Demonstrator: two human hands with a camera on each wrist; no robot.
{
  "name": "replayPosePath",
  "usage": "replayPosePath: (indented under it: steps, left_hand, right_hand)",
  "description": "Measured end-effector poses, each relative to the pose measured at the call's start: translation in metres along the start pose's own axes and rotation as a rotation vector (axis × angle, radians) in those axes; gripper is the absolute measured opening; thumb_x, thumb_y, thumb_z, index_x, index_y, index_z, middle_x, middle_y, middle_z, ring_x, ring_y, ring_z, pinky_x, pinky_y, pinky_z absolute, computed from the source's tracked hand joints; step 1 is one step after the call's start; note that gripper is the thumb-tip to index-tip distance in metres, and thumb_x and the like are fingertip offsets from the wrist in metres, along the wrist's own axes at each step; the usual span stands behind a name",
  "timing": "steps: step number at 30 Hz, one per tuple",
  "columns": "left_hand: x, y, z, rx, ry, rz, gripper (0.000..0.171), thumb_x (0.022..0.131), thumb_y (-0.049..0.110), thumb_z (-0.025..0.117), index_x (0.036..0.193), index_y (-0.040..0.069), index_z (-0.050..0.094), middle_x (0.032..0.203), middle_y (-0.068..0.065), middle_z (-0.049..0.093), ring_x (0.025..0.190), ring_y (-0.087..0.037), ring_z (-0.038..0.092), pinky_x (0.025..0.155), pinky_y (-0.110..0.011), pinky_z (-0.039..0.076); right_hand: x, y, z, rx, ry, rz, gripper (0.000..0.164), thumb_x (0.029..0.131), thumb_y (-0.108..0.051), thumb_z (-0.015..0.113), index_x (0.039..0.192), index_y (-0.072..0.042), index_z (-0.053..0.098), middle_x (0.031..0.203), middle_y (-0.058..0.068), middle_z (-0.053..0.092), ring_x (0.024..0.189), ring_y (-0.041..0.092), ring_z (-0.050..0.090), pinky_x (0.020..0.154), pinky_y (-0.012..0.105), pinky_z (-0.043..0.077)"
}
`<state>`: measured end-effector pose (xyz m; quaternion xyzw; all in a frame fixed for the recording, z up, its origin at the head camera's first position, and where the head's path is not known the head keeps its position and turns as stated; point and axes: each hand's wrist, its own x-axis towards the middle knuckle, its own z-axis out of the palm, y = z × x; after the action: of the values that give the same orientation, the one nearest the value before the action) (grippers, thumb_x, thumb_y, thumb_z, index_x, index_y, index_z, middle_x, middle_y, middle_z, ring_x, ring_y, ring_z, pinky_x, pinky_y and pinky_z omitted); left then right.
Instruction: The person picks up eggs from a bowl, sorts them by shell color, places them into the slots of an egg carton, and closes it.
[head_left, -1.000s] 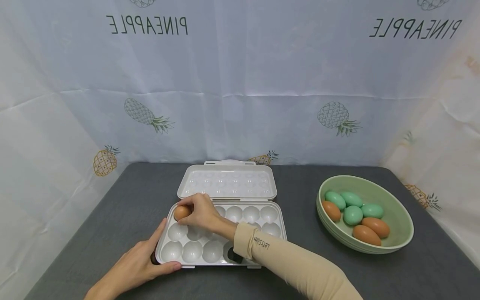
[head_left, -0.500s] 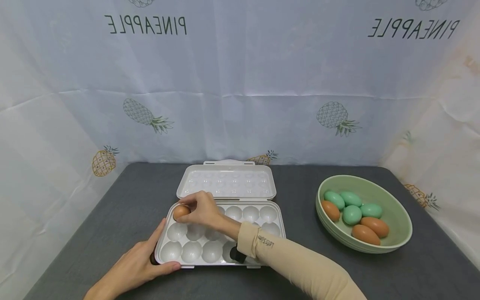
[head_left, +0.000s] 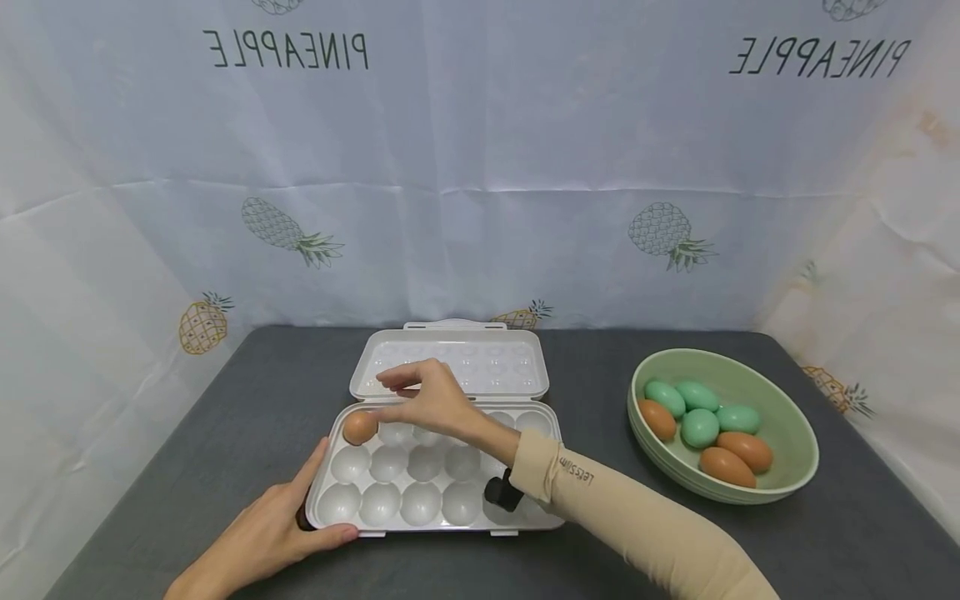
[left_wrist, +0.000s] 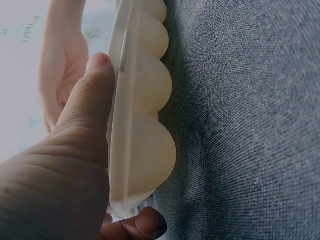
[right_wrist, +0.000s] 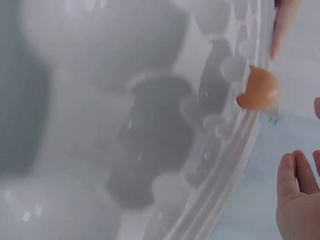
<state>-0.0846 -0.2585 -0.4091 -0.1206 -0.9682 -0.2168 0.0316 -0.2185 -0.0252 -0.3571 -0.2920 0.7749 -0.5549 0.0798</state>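
A white egg tray (head_left: 442, 527) with rows of round cups lies on the table, its lid (head_left: 457, 350) folded back behind it. One brown egg (head_left: 360, 427) sits in the back left cup; the right wrist view shows this brown egg (right_wrist: 262, 90) too. My left hand (head_left: 273, 521) grips the tray's near left corner. In the left wrist view, the thumb (left_wrist: 92, 95) lies along the rim and fingers curl in from below. Over the back row, my right hand (head_left: 438, 402) holds nothing, thumb and fingers spread apart, just right of the egg.
On the right stands a light green bowl (head_left: 795, 442), nested in another. Inside are several green eggs (head_left: 700, 428) and several brown eggs (head_left: 727, 467). A curtain (head_left: 480, 250) printed with pineapples hangs behind the dark grey table (head_left: 592, 467).
My right hand has let go of the brown egg, opened, and moved up and to the right. The egg stays in the back left cup. My left hand keeps its hold on the tray.
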Motion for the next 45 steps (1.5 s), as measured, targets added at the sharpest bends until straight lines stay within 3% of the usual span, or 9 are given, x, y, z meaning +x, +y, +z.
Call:
replayPosePath:
  steps: [11,20,26,32,40,45]
  left_hand:
    - [0.001,-0.001,0.001,0.008,0.017,0.011,0.119,0.074,0.057,0.086,0.161,0.003,0.025,0.119,-0.008,0.074,0.093,-0.003,0.066,0.079,-0.034,0.055]
    - [0.001,-0.002,0.002,0.019,0.016,0.007,0.119,0.074,0.056,0.086,0.161,0.003,0.025,0.122,-0.012,0.073,0.097,-0.009,0.068,0.081,-0.037,0.055]
    - [0.000,-0.002,0.002,0.018,0.019,0.006,0.119,0.074,0.056,0.086,0.161,0.003,0.025,0.121,-0.011,0.073,0.095,-0.007,0.067,0.080,-0.037,0.055]
    - [0.000,-0.001,0.003,0.019,0.017,0.001,0.119,0.074,0.056,0.086,0.162,0.004,0.025,0.121,-0.011,0.073,0.096,-0.009,0.068,0.079,-0.037,0.055]
    - [0.000,-0.001,0.004,0.034,0.011,-0.016,0.120,0.074,0.058,0.085,0.162,0.004,0.024,0.121,-0.014,0.073,0.097,-0.019,0.071,0.078,-0.040,0.055]
    - [0.000,-0.001,0.004,0.034,0.013,-0.017,0.120,0.074,0.058,0.085,0.162,0.004,0.024,0.120,-0.013,0.073,0.097,-0.018,0.070,0.078,-0.040,0.055]
  right_hand:
    - [-0.013,0.004,-0.041,0.025,0.051,0.040,0.046,0.079,-0.011,0.086,0.122,-0.001,0.073,0.125,0.015,0.073,0.123,0.034,0.066,0.100,0.028,0.055]
    - [-0.038,-0.001,-0.085,0.014,0.088,0.050,0.044,0.083,-0.011,0.084,0.125,-0.002,0.072,0.131,0.015,0.069,0.129,0.035,0.063,0.107,0.038,0.051]
    - [-0.056,0.003,-0.115,-0.037,0.136,0.036,0.045,0.084,-0.011,0.082,0.127,-0.001,0.070,0.132,0.017,0.068,0.128,0.035,0.063,0.105,0.041,0.053]
    - [-0.075,0.009,-0.141,-0.066,0.186,0.052,0.045,0.085,-0.012,0.082,0.127,-0.001,0.070,0.132,0.018,0.068,0.126,0.035,0.065,0.104,0.038,0.054]
    - [-0.103,0.013,-0.171,-0.065,0.264,0.161,0.048,0.086,-0.018,0.083,0.129,-0.004,0.069,0.134,0.016,0.068,0.125,0.030,0.067,0.097,0.028,0.056]
    - [-0.128,0.015,-0.195,-0.110,0.287,0.211,0.051,0.088,-0.023,0.081,0.134,-0.005,0.065,0.137,0.017,0.066,0.120,0.014,0.069,0.096,0.023,0.055]
